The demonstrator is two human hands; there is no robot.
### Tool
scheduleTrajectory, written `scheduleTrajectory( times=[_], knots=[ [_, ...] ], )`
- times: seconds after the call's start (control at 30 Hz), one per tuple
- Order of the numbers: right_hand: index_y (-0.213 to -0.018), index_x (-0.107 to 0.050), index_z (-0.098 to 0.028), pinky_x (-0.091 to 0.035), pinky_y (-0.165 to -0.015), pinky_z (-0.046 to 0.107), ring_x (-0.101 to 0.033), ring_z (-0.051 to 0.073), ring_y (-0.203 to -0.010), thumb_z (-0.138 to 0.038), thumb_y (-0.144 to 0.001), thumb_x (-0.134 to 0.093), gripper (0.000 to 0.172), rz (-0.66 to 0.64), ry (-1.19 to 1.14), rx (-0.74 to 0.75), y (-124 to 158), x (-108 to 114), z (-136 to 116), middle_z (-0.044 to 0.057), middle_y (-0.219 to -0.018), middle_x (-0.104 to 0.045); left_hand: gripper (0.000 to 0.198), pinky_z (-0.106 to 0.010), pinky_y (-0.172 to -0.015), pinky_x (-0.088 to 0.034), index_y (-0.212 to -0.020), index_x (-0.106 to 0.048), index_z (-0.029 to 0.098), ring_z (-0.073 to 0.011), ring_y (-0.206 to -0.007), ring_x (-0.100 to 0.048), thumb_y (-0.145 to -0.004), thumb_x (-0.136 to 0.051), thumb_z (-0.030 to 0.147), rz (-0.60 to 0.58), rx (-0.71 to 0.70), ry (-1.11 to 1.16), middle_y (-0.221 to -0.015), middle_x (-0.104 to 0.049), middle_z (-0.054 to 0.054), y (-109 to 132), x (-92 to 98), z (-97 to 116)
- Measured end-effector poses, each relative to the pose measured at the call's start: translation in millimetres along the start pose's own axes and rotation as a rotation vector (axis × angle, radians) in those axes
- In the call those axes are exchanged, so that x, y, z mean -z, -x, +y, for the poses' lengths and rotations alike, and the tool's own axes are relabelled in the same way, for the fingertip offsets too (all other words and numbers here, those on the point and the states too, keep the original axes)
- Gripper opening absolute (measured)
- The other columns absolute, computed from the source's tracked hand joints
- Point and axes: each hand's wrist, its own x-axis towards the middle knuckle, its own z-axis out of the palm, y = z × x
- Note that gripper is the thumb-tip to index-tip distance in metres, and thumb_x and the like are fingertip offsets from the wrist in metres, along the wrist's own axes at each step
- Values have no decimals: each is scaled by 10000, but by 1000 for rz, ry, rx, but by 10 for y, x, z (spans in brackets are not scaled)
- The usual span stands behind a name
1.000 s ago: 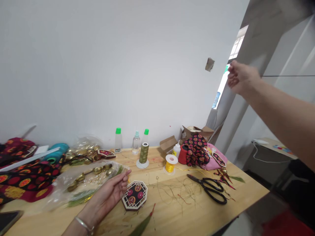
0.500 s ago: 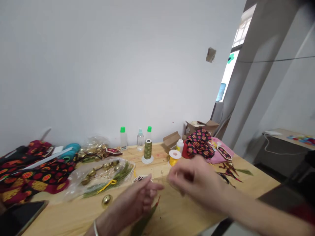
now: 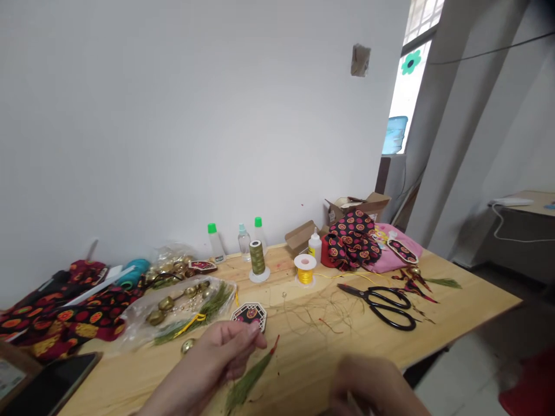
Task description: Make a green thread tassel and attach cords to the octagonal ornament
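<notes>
My left hand [image 3: 228, 353] is in a pinch, thumb pressed against the index finger; whatever it holds, if anything, is too small to make out. Just beyond the fingertips lies an octagonal ornament [image 3: 250, 312] with a white lattice border and dark patterned fabric, partly covered by the hand. To its right, a green thread tassel [image 3: 250, 378] with a red tip rests on the wood. My right hand [image 3: 373, 384] is low at the front edge, smeared by motion, its fingers unclear. Black-handled scissors [image 3: 381, 303] lie open above it, beside loose thread clippings [image 3: 323, 315].
A green thread spool [image 3: 257, 260], yellow cord spool [image 3: 305, 273] and glue bottle [image 3: 315, 247] stand toward the wall. At left are a plastic bag [image 3: 143, 306] with brass bells, a round bell [image 3: 188, 345], patterned fabric [image 3: 87, 315] and a phone [image 3: 56, 378]. Fabric pouches [image 3: 353, 242] sit back right.
My right hand has moved down toward the front edge, uncovering the scissors and thread clippings. My left hand's fingers have closed from a looser pose into a pinch. The view has shifted slightly.
</notes>
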Motion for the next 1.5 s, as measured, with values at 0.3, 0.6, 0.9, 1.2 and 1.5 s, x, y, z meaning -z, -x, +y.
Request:
scheduleTrajectory(
  times=[0.3, 0.6, 0.9, 1.2, 1.5],
  knots=[
    [-726, -626, -154, -387, -591, 200, -532, 116, -651, -219, -862, -335, 328, -201, -155, 200, -1183, -152, -44, 23, -657, -600, 441, -217, -424, -156, -568, -583, 120, -59, -412, -211, -695, -478, 529, 2, -43, -517, -412, -312, 79, -91, -100, 411],
    [-679, -653, -139, -344, -526, 194, -510, 100, -552, -256, -777, -525, 199, -98, -201, 253, -1188, -595, 423, 21, -589, -598, 421, -208, -428, -161, -684, -623, 119, -63, -422, -212, -708, -481, 514, 87, 159, -494, -411, -313, 80, 63, 382, 79],
    [-1037, -509, -127, -367, -795, 288, -466, 171, -958, -248, -803, -463, 267, -40, -391, 328, -1121, -607, 337, 106, -1033, -541, 425, -226, -424, -116, -661, -642, 120, -69, -442, -160, -735, -449, 491, 44, 20, -742, -457, -225, 77, -185, 339, 35],
    [-645, -593, -144, -287, -472, 177, -426, 72, -504, -214, -843, -378, 301, -258, -385, -9, -1037, -969, 425, -27, -544, -522, 421, -208, -440, -194, -598, -610, 117, -77, -473, -236, -745, -430, 468, 135, -41, -765, -496, -353, 43, -417, 407, -75],
    [-749, -680, -161, -296, -435, 189, -410, 82, -464, -264, -792, -473, 236, -3, -350, -127, -1177, -647, 543, -17, -504, -516, 260, -230, -566, -338, -802, -671, 184, -144, -626, -471, -714, -537, 388, 230, -261, -921, -676, -575, -24, -381, 517, -271]
  ],
)
